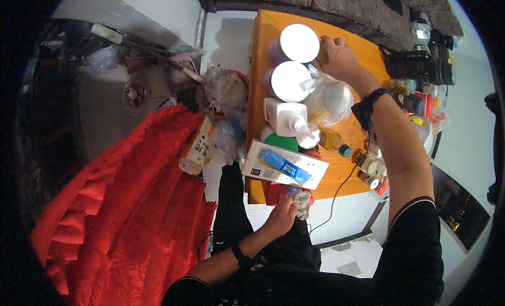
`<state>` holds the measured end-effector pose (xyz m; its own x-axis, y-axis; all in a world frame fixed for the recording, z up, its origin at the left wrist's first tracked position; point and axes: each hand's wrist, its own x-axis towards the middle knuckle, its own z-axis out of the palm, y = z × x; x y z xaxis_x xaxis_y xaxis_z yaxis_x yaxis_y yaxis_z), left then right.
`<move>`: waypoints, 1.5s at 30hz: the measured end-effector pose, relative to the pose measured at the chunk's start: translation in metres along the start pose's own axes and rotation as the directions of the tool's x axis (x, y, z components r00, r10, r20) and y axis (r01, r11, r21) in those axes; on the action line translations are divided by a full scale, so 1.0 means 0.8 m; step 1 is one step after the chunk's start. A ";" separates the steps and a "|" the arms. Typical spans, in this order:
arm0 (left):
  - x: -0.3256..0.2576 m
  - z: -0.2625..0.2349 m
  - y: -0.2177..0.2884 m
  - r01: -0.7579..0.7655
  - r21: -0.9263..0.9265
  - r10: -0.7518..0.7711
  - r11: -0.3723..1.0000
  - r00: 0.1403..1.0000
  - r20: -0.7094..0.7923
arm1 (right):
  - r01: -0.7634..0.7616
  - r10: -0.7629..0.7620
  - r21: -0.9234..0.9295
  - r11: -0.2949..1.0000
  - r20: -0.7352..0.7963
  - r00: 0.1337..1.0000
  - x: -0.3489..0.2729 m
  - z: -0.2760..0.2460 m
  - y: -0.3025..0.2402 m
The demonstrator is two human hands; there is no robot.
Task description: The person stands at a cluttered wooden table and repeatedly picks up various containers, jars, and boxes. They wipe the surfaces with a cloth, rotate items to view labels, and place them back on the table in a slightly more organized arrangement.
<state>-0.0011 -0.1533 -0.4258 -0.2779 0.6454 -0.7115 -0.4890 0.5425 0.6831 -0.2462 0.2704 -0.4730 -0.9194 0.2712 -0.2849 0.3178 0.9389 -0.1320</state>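
My left hand is closed round a crumpled grey cloth at the table's near edge, just below a white box with a blue packet lying on it. At the table's far side my right hand has its fingers curled over a small brownish thing, mostly hidden, beside a white-lidded jar. A second white-lidded jar stands nearer, with a plastic-wrapped container to its right. Nearer still are a white pump bottle and a bottle of amber liquid.
The orange wooden table carries a dark cable and several small jars at its right edge. Left of it hang red cloth and plastic bags. A black camera-like device sits at the far right.
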 end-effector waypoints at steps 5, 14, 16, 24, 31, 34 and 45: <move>-0.001 0.001 0.000 -0.003 0.025 0.004 1.000 1.000 -0.028 | -0.020 0.026 -0.054 0.998 0.112 0.993 0.001 -0.011 -0.006; -0.004 -0.011 -0.011 0.078 0.082 -0.080 0.994 0.997 0.020 | 0.019 -0.016 0.069 0.997 -0.045 0.999 0.032 -0.055 -0.023; -0.005 -0.013 -0.012 0.075 0.090 -0.077 0.993 0.997 0.019 | 0.021 -0.021 0.087 0.996 -0.005 1.000 0.035 -0.050 -0.044; -0.018 -0.010 -0.009 0.061 0.089 -0.059 0.994 0.998 -0.027 | 0.040 -0.040 0.076 0.996 -0.001 0.999 0.026 -0.039 -0.050; -0.013 -0.012 -0.016 0.047 0.044 -0.049 0.998 0.998 0.045 | 0.059 -0.059 -0.003 0.998 -0.042 0.997 0.019 -0.037 -0.040; -0.017 -0.007 -0.006 0.034 0.079 -0.034 0.996 0.999 0.000 | 0.017 -0.016 0.003 1.000 -0.241 0.970 0.005 -0.048 -0.012; -0.053 -0.004 0.022 0.178 0.139 -0.189 0.974 0.979 0.075 | -0.372 0.160 -0.212 0.904 -0.638 0.753 -0.160 -0.217 0.359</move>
<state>-0.0005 -0.1732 -0.3843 -0.1178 0.5695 -0.8135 -0.4107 0.7180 0.5620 -0.0779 0.5420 -0.3100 -0.7896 0.4895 0.3700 0.5797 0.7928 0.1883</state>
